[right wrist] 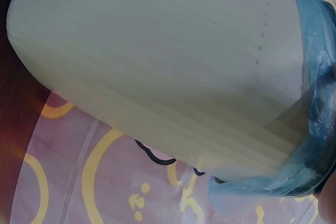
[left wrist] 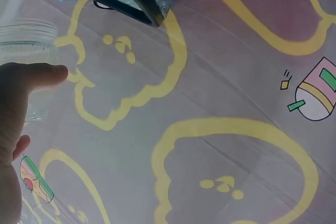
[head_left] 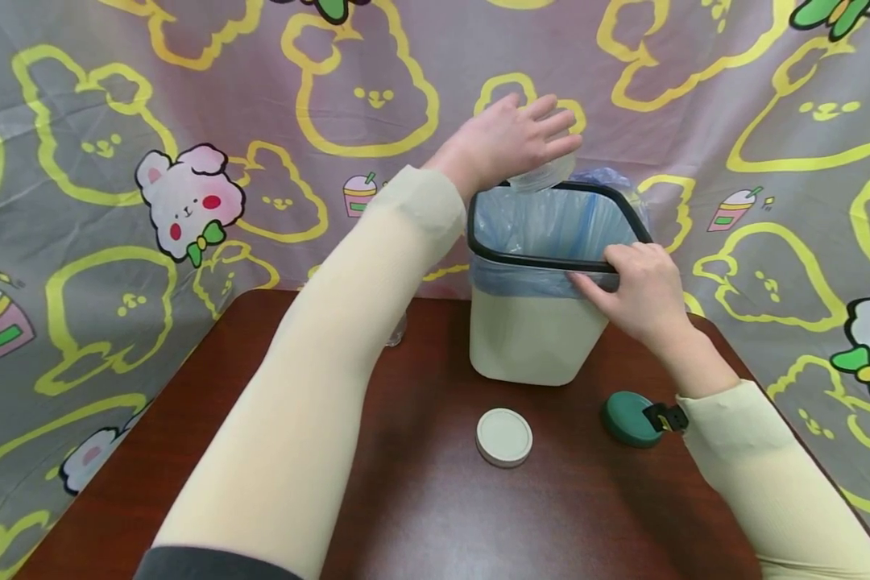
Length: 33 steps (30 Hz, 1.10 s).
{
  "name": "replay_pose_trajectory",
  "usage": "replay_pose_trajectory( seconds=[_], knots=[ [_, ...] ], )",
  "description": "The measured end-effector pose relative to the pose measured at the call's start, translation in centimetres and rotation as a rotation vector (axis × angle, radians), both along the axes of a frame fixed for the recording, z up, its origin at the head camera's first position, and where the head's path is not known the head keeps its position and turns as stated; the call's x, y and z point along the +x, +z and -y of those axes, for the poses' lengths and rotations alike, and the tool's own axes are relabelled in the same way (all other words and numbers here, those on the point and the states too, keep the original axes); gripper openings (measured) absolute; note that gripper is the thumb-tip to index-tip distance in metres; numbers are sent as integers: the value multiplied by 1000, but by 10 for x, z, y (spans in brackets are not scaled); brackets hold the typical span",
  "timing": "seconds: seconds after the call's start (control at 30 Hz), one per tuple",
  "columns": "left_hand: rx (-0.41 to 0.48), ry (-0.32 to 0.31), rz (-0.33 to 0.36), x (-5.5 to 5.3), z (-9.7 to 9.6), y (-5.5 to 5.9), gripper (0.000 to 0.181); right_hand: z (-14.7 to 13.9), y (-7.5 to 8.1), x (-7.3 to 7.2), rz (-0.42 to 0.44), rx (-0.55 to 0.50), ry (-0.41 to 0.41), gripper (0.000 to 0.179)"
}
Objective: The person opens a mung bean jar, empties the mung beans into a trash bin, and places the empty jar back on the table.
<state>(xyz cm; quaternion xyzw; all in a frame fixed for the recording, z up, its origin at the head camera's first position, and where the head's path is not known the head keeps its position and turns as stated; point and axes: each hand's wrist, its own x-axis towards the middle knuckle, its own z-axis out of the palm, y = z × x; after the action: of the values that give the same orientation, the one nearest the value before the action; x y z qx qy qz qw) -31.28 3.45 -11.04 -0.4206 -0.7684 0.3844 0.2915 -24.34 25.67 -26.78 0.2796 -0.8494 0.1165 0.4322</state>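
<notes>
My left hand (head_left: 511,141) grips a clear jar (head_left: 544,175) above the trash bin's opening, its mouth tipped down toward the bin. In the left wrist view the thumb lies across the side of the jar (left wrist: 29,51); the far fingers are mostly hidden. A cream trash bin (head_left: 529,338) stands upright on the table, lined with a blue plastic bag (head_left: 511,221) folded over under its black rim (head_left: 544,263). At the near right corner my right hand (head_left: 641,286) holds that rim, thumb outside against the bag. The bin's side (right wrist: 157,66) fills most of the right wrist view.
A white round lid (head_left: 503,435) lies on the brown table (head_left: 435,499) in front of the bin. Near my right wrist is a green lid (head_left: 631,419). Some clear object (head_left: 397,332) is partly hidden behind my left arm. A patterned cloth (head_left: 362,105) hangs behind the table.
</notes>
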Motion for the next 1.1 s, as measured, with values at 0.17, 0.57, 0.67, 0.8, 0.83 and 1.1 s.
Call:
replay_pose_trajectory(
  seconds=[0.17, 0.57, 0.67, 0.8, 0.83, 1.1],
  knots=[
    [-18, 8, 73, -2, -2, -4, 62, 0, -1, -1, 1, 0, -3, 40],
    [29, -72, -10, -3, 0, -3, 62, 1, 1, 1, 4, -6, -2, 39],
    [-80, -64, 1, -2, -6, -5, 65, 1, 0, 2, 11, -9, -9, 38],
    [-111, -23, 44, -1, -8, -8, 64, 0, -1, 2, 10, -8, -6, 38],
    [-90, -13, 41, -1, -7, -8, 63, 0, -1, 2, 7, -7, -3, 38],
    [79, -57, -27, -3, 3, -8, 67, 1, 1, 0, 0, -9, 0, 38]
  ],
)
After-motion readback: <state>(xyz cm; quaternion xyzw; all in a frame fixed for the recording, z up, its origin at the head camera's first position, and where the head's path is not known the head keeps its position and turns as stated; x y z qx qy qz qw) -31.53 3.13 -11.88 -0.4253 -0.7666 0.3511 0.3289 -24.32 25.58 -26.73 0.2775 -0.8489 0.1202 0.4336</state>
